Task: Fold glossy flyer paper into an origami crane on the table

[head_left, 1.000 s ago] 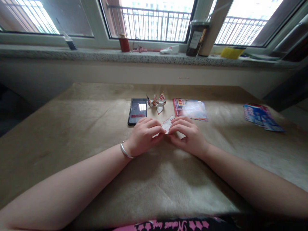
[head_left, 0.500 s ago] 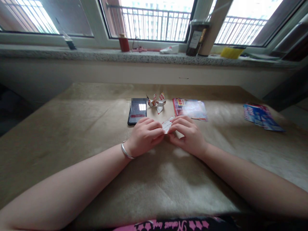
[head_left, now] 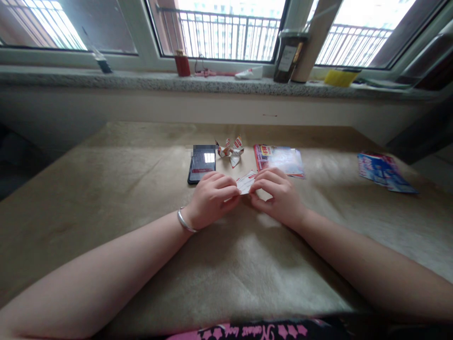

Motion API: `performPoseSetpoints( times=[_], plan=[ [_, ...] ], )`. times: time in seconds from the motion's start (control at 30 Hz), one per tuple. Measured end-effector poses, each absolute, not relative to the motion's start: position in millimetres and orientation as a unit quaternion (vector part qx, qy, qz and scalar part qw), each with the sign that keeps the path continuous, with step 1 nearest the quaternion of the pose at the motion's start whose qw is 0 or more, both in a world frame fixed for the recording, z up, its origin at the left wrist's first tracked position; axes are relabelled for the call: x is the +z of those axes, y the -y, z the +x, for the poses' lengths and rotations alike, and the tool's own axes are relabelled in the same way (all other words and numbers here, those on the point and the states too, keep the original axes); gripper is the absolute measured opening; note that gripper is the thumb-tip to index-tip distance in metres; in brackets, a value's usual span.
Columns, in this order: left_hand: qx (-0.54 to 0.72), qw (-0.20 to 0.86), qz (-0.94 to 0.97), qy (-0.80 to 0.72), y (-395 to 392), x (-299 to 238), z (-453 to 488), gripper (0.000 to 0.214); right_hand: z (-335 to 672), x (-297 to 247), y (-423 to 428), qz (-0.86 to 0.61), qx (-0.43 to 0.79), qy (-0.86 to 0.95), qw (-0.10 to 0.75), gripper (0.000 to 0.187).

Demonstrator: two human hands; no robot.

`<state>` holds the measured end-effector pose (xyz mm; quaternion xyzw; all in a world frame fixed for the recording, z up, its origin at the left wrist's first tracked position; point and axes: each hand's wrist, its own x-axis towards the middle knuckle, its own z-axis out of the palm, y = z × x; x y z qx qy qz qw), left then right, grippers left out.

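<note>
Between my two hands is a small piece of folded paper [head_left: 246,183], mostly white with red marks. My left hand [head_left: 214,194] is closed, pinching its left edge between thumb and fingers; a silver bracelet [head_left: 184,221] circles that wrist. The right edge is pinched by my right hand [head_left: 278,193], also closed. Just beyond the left hand lies a dark phone [head_left: 202,165] with a lit screen. Beside the phone, folded paper shapes [head_left: 231,150] in white, red and brown rest on the table. Parts of the held paper are hidden by my fingers.
Past my right hand lies a stack of colourful printed sheets [head_left: 279,159]. More blue printed leaflets [head_left: 384,172] are fanned out at the table's right. A granite windowsill [head_left: 141,82] behind the table [head_left: 88,189] carries a red container [head_left: 182,64], a dark jar [head_left: 288,56] and a yellow item [head_left: 341,77].
My right hand has shifted slightly to the right, away from the left. More of the paper's white face now shows between my fingers.
</note>
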<state>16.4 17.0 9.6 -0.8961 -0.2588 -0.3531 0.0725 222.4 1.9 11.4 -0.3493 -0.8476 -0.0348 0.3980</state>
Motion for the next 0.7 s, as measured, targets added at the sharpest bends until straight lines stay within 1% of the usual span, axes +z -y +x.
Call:
performPoseSetpoints(
  times=[0.7],
  plan=[
    [-0.366, 0.071, -0.892, 0.256, -18.6, 8.2, 14.5, 0.013, 228.2, 10.6, -4.7, -0.365, -0.084, 0.848, 0.374, 0.008]
  ],
)
